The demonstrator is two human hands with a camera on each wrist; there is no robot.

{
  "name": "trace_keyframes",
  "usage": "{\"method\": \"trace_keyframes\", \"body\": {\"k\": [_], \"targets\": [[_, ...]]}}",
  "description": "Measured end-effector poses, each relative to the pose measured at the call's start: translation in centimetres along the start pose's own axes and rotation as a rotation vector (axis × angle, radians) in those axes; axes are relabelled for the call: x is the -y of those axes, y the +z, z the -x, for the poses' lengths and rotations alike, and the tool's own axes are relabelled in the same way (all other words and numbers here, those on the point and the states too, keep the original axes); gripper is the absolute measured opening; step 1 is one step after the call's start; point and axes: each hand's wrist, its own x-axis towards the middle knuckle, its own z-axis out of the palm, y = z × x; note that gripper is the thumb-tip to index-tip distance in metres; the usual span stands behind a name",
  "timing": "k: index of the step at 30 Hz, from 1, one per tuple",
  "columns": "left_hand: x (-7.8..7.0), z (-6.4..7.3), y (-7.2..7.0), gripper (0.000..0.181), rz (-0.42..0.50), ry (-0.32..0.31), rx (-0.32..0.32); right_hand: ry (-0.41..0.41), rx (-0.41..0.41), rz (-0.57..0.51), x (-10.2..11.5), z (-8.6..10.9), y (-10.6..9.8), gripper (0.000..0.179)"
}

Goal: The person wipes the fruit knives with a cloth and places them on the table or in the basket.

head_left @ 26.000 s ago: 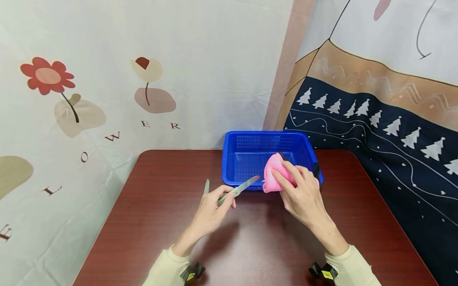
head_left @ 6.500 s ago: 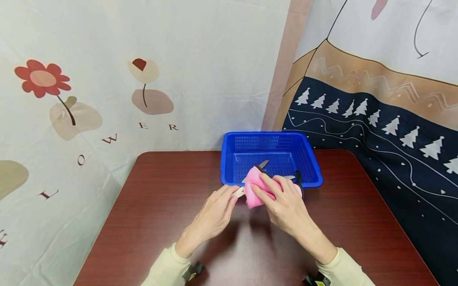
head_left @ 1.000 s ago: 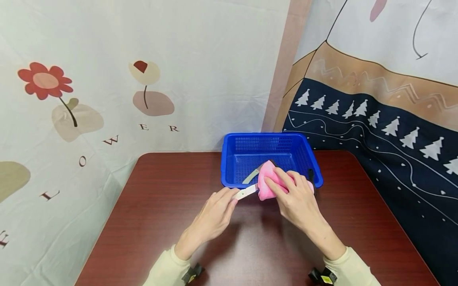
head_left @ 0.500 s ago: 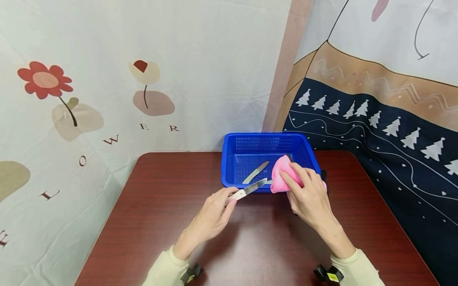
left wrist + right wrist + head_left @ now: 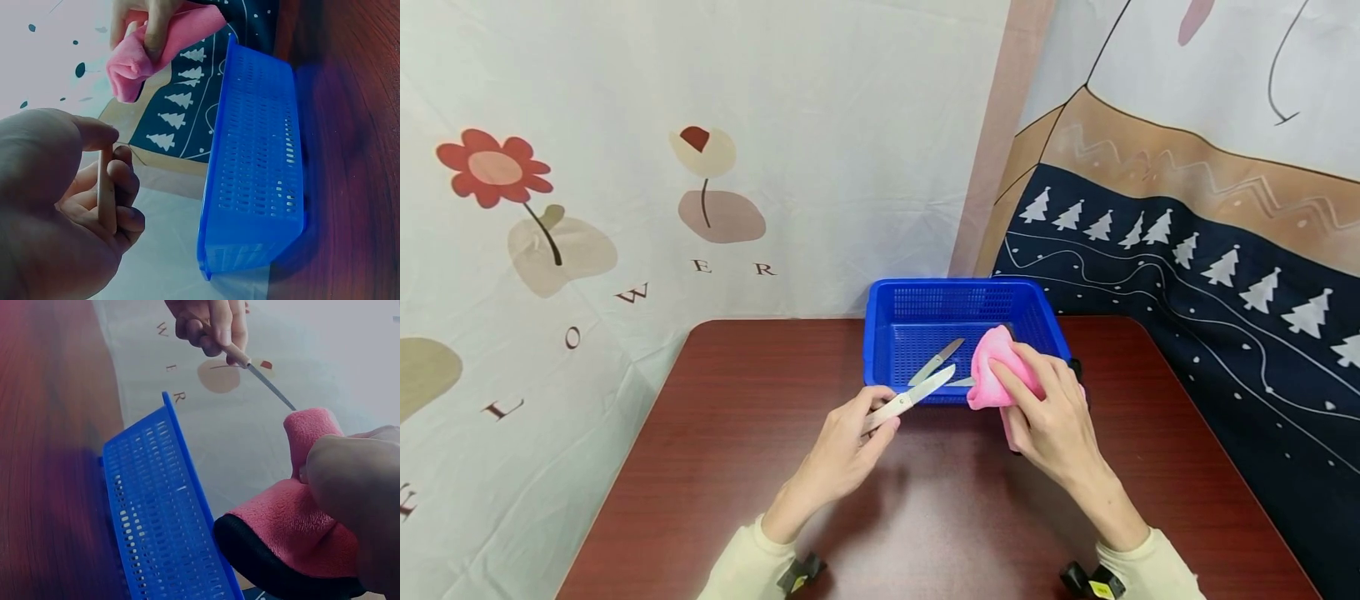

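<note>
In the head view my left hand [image 5: 842,454] grips a knife [image 5: 891,408] by its pale handle, the bare blade pointing up and right over the basket's front rim. My right hand [image 5: 1048,408] holds a bunched pink cloth [image 5: 992,367] with black edging, just right of the blade tip. In the right wrist view the blade [image 5: 272,386] runs toward the cloth [image 5: 312,428]. Inside the blue basket [image 5: 962,286] lies another pale-handled knife [image 5: 936,362]. A further blade [image 5: 964,382] shows there, partly hidden by the cloth.
The basket stands at the back of a reddish-brown table [image 5: 752,375], close to the wall hanging [image 5: 827,208]. A dark printed fabric [image 5: 1157,333] hangs to the right of the table.
A second ago the cloth covered the blade; it has slid off to the right, baring it. Since then my left hand has turned the knife. Long before, my left hand held a greener-handled knife.
</note>
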Motion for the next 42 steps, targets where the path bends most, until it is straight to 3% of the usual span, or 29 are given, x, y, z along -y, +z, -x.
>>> {"method": "trace_keyframes", "body": {"k": [12, 27, 31, 36, 42], "targets": [[-0.5, -0.1, -0.1, 0.019, 0.029, -0.052, -0.012, -0.148, -0.101, -0.051, 1.7, -1.1, 0.0, 0.037], [-1.0, -0.5, 0.4, 0.022, 0.213, -0.142, 0.056, -0.309, -0.078, -0.033, 4.6, -1.9, 1.4, 0.037], [-1.0, -0.5, 0.5, 0.021, 0.251, -0.131, 0.083, -0.315, -0.046, -0.025, 5.1, -1.7, 1.8, 0.036], [-1.0, -0.6, 0.7, 0.019, 0.225, -0.070, 0.109, -0.309, -0.010, -0.007, 5.4, -1.4, 2.3, 0.038], [-1.1, -0.5, 0.6, 0.016, 0.208, -0.052, 0.113, -0.284, 0.023, 0.024, 5.6, -1.1, 2.6, 0.039]]}}
